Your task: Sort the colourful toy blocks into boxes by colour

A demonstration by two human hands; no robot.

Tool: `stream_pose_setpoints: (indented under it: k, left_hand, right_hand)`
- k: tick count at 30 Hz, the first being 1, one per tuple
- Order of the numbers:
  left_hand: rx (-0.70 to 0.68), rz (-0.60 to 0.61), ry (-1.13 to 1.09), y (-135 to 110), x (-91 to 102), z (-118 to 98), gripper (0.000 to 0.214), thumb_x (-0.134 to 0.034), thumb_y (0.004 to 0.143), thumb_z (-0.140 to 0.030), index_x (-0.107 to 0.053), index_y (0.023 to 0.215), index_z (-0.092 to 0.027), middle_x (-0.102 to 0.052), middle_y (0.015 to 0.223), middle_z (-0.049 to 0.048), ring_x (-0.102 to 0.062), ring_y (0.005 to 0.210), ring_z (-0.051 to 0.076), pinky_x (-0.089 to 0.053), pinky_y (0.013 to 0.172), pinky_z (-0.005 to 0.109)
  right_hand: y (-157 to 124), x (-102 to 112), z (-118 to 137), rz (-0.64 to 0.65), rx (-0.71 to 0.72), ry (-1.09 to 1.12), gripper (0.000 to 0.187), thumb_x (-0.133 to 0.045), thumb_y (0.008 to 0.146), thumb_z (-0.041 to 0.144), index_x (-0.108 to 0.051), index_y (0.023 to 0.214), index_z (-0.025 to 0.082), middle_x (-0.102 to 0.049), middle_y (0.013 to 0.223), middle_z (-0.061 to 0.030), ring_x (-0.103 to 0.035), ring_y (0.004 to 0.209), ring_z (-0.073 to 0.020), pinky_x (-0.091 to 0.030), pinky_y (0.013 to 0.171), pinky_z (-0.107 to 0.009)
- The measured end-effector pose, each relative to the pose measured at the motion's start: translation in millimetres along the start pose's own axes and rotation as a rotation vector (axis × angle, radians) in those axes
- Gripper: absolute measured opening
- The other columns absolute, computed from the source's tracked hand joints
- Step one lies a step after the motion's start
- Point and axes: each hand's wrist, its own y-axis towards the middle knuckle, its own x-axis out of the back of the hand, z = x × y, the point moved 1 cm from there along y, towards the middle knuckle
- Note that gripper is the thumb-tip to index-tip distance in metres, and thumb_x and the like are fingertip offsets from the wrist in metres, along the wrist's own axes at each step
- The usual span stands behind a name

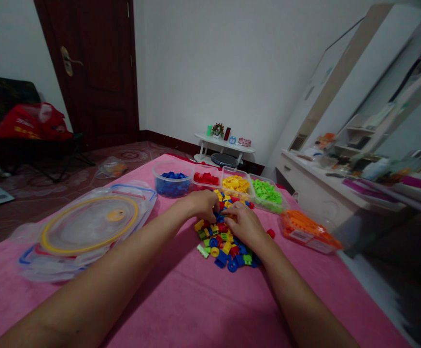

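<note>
A mixed pile of toy building bricks (227, 244) in blue, yellow, red and green lies on the pink cloth. Over the pile's left side, my left hand (206, 203) has its fingers curled down among the bricks; what they grip is hidden. My right hand (245, 222) reaches in from the right, thumb and fingers bent close together at the bricks, with whatever is between them too small to name. Just behind stand clear containers of sorted bricks: blue bricks (173, 182), red bricks (206, 179), yellow bricks (235, 184) and green bricks (266, 192).
Stacked clear lids (87, 224) lie left of my left arm. A clear box of orange pieces (306, 229) sits at the table's right edge. Beyond are a low white shelf (225, 143), a cluttered dresser (315, 176) and a chair with a red bag (33, 122).
</note>
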Motion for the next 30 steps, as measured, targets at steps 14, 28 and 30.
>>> stream_pose_setpoints:
  k: [14,28,30]
  left_hand:
    - [0.116,-0.006,0.341,-5,-20.3,-29,0.021,-0.066,0.059,-0.018,-0.069,0.08,-0.013,-0.067,0.083,0.0187,-0.064,0.085,0.037,-0.049,0.075,0.046]
    - [0.288,0.024,-0.278,3,-3.3,-13,0.019,-0.059,0.066,-0.034,-0.06,0.071,-0.015,-0.06,0.06,0.0013,-0.058,0.059,0.014,-0.044,0.051,0.021]
    - [0.378,0.073,-0.681,6,-7.9,-13,0.014,-0.055,0.071,-0.027,-0.057,0.077,-0.015,-0.058,0.06,-0.0001,-0.056,0.053,0.011,-0.044,0.048,0.019]
  right_hand:
    - [-3,-7,5,-0.015,-0.021,-0.025,0.029,-0.058,0.072,0.015,-0.063,0.1,0.019,-0.063,0.101,-0.0072,-0.055,0.097,-0.0208,-0.038,0.083,-0.029]
    - [4,6,-19,-0.229,-0.16,0.357,0.019,-0.058,0.07,0.022,-0.069,0.085,0.018,-0.066,0.071,-0.0019,-0.056,0.063,-0.0152,-0.042,0.06,-0.027]
    - [4,13,-20,-0.346,-0.192,0.473,0.022,-0.059,0.07,0.025,-0.069,0.088,0.016,-0.066,0.072,-0.0029,-0.056,0.061,-0.0152,-0.044,0.059,-0.027]
